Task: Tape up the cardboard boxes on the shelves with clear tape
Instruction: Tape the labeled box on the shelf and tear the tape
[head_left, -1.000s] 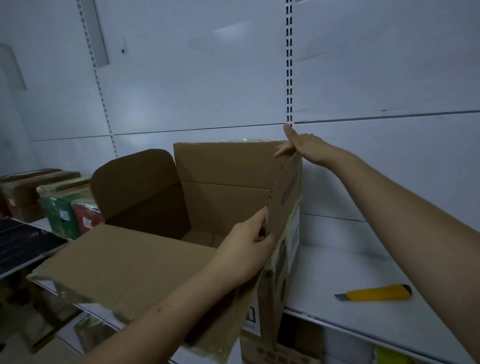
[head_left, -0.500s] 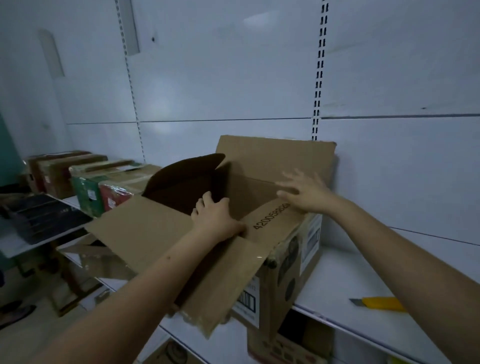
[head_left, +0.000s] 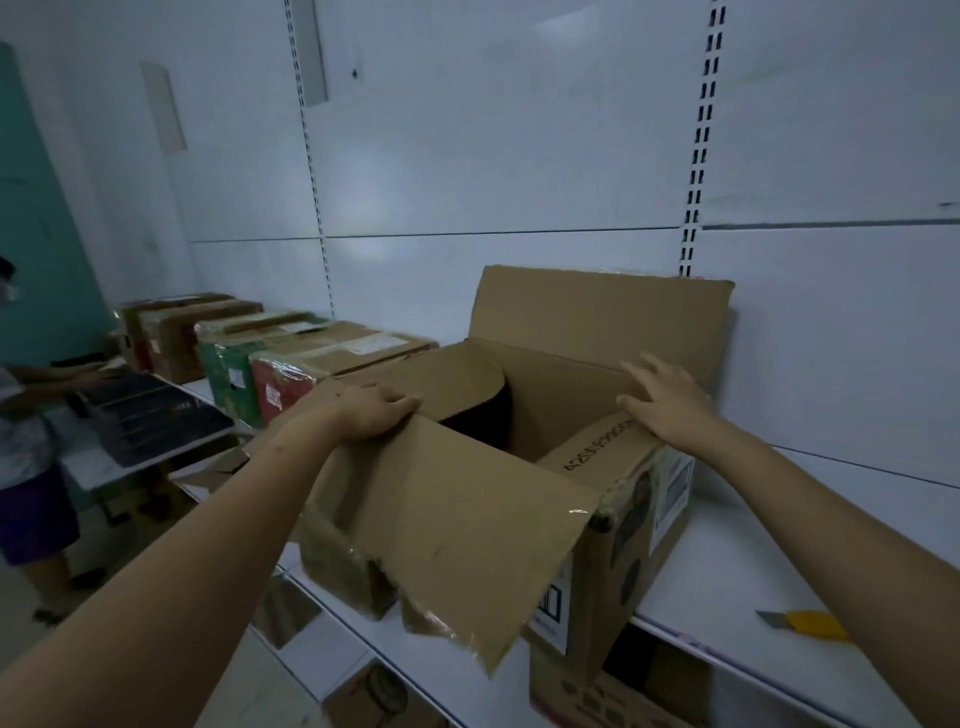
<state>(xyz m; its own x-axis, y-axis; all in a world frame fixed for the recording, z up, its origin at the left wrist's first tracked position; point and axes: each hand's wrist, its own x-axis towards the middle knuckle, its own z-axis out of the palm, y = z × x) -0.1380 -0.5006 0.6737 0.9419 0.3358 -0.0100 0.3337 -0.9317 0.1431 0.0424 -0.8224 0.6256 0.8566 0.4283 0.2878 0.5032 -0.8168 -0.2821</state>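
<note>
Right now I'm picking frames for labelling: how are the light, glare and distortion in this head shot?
Head view: dim, bluish light; a soft glare patch on the back wall; wide-angle bending of the slotted uprights; printed digits on the open cardboard box blurred; glint on old tape at the front flap corner.

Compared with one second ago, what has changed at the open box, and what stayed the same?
The right side flap, upright a second ago, now lies folded in under the flat right hand. The left hand let go of that flap and now grips the edge of the near flap. The left side flap has folded inward. The back flap still stands, and the yellow knife stays on the shelf.
</note>
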